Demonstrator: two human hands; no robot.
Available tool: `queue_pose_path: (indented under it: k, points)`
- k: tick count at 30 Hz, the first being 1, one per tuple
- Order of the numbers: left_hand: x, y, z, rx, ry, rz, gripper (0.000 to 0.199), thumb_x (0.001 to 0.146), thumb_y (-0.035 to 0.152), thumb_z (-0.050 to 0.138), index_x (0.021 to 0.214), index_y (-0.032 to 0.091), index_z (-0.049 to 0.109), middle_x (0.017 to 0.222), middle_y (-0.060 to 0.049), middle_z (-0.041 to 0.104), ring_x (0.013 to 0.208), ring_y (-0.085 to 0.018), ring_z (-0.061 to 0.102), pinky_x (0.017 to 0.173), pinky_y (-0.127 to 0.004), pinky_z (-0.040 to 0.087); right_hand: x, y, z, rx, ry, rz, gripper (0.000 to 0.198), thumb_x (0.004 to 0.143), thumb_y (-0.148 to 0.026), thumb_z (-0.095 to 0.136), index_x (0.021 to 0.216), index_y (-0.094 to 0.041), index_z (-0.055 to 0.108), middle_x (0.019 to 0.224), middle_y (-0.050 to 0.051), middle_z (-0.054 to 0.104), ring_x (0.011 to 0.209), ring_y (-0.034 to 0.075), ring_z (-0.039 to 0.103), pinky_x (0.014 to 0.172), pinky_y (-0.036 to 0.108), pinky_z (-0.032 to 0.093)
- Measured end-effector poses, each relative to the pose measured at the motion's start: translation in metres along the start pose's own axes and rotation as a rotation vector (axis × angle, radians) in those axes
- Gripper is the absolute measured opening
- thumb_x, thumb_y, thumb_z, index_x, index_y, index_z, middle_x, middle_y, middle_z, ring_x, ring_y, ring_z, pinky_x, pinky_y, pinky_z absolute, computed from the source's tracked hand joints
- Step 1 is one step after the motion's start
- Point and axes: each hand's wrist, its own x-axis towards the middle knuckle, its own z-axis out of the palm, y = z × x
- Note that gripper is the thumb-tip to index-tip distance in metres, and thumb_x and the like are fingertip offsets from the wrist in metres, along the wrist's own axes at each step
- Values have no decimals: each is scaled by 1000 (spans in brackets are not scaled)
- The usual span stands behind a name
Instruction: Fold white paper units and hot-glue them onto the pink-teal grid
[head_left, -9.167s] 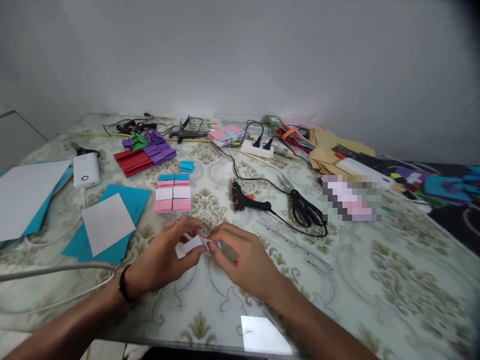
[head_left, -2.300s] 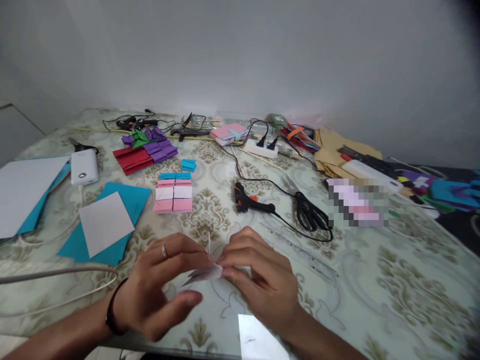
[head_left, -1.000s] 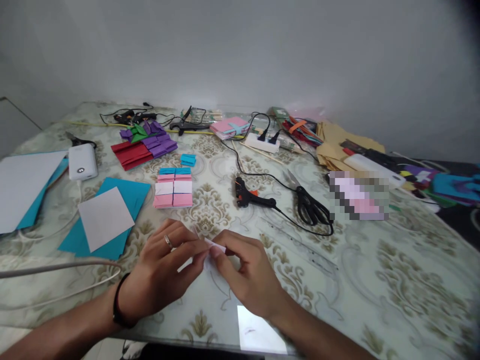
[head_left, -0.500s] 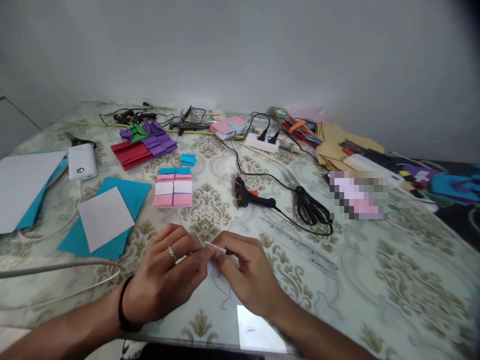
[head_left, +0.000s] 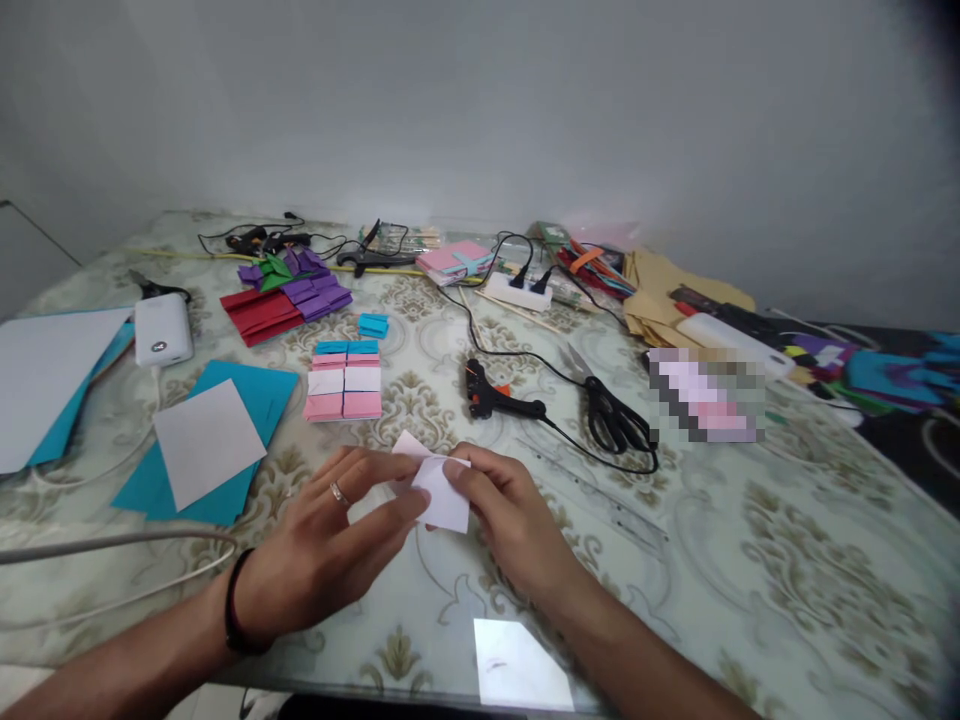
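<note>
Left hand (head_left: 319,545) and right hand (head_left: 514,515), half-curled, pinch part-folded paper (head_left: 451,508); folded pieces (head_left: 345,403) lie farther off, the white square (head_left: 210,443) at left unfolded.

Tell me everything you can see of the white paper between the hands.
The white paper is small, plain and thin-looking, and appears folded: a squarish panel faces the camera, and a paler pink-tinged corner points up behind it, to the left. The left hand touches its left side with thumb and fingers; the right hand has its thumb on the panel's upper right. It is over the patterned tablecloth; whether it touches the cloth, I can't tell. Fingers hide part of it.
</note>
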Motion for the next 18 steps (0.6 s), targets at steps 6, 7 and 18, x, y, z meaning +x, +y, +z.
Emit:
queue_pose_path:
  k: [6, 7, 18]
  points:
    - [3, 1, -6, 17, 111, -94, 24, 96, 1, 63, 108, 20, 71, 97, -4, 78, 84, -16, 75, 76, -29, 64, -1, -3, -5, -36, 47, -298, 17, 102, -26, 54, 116, -24, 64, 100, 4, 69, 92, 19, 66, 84, 31, 55]
    - [4, 1, -7, 32, 130, -113, 22, 96, 3, 64, 107, 21, 71, 96, -3, 78, 83, -16, 75, 76, -27, 64, -1, -3, -5, -42, 48, -354, 19, 101, -22, 56, 119, -25, 63, 106, 5, 70, 98, 20, 67, 90, 34, 55]
    - [5, 3, -16, -134, 196, -252, 18, 92, 3, 67, 98, 19, 71, 94, -1, 74, 81, -12, 74, 73, -22, 61, -6, -4, -10, -231, -107, -540, 45, 82, -35, 88, 123, -27, 70, 124, 9, 64, 114, 28, 62, 102, 43, 50]
